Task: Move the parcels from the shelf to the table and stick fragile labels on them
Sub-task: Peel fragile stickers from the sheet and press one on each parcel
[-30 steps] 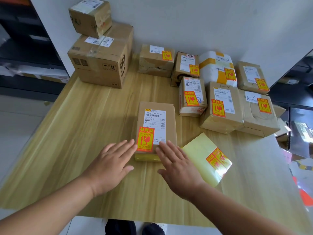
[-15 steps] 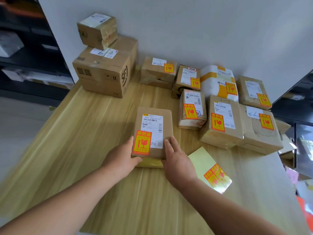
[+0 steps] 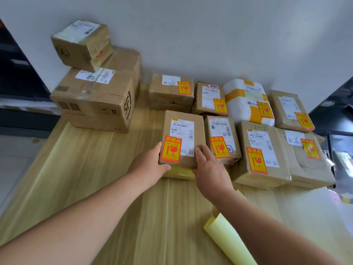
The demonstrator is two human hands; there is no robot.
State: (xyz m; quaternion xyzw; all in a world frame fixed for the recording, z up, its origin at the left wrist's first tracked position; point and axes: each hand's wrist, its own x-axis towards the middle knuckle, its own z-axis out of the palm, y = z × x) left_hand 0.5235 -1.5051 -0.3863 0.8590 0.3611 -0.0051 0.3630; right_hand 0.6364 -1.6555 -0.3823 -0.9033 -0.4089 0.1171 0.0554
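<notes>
A brown parcel (image 3: 183, 136) with a white address slip and an orange fragile label (image 3: 171, 149) lies on the wooden table (image 3: 86, 169), close beside a row of labelled parcels (image 3: 221, 138). My left hand (image 3: 150, 165) grips its near left corner. My right hand (image 3: 210, 169) presses on its near right corner. Under my right forearm lies the yellow label backing sheet (image 3: 229, 240). Two unlabelled boxes are stacked at the back left: a small one (image 3: 82, 44) on a large one (image 3: 99, 96).
Several labelled parcels fill the table's back right, including a white and yellow one (image 3: 246, 100). A white wall (image 3: 210, 35) backs the table. Dark shelving (image 3: 17, 77) stands to the left, and dark furniture (image 3: 336, 115) to the right.
Both hands closed on the near parcel and slid it away from me, up against the row of labelled parcels. The label sheet stayed behind, now under my right forearm.
</notes>
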